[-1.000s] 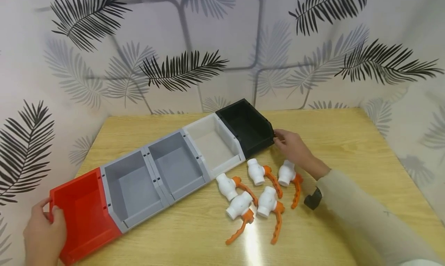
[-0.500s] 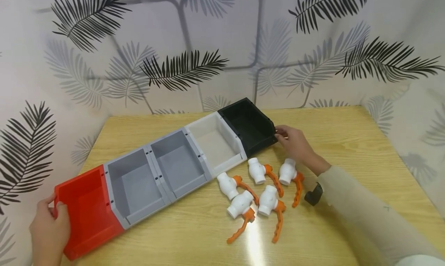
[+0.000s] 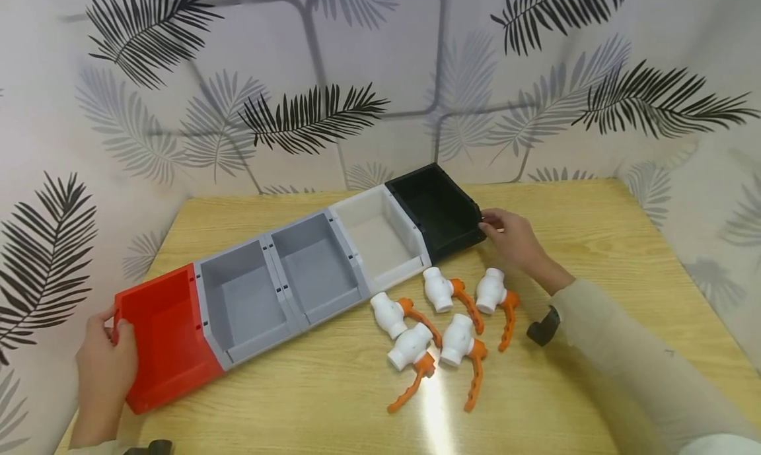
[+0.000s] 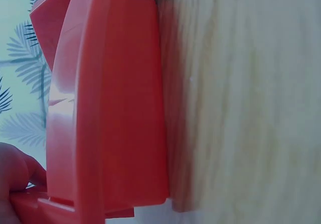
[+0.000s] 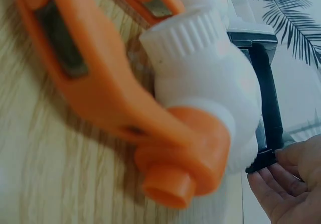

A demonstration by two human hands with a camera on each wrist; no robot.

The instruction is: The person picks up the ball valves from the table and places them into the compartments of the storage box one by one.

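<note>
A slanted row of joined bins lies across the table: a red bin point(image 3: 166, 339) at the left end, two grey bins point(image 3: 244, 303), a white bin point(image 3: 376, 234) and a black bin point(image 3: 436, 207) at the right end. My left hand point(image 3: 107, 359) grips the red bin's outer wall, thumb on the inner side. At the other end, my right hand point(image 3: 512, 240) pinches the black bin's front right edge between thumb and fingers. In the right wrist view its fingertips curl around the black bin's corner point(image 5: 268, 156).
Several white ball valves point(image 3: 458, 339) with orange handles lie in front of the white and black bins. One valve point(image 5: 200, 78) fills much of the right wrist view. A leaf-patterned wall covering point(image 3: 380, 52) rises behind the wooden table point(image 3: 309, 395).
The whole row of bins has slid right and slightly back, both hands moving along with it. The valves have stayed about where they were.
</note>
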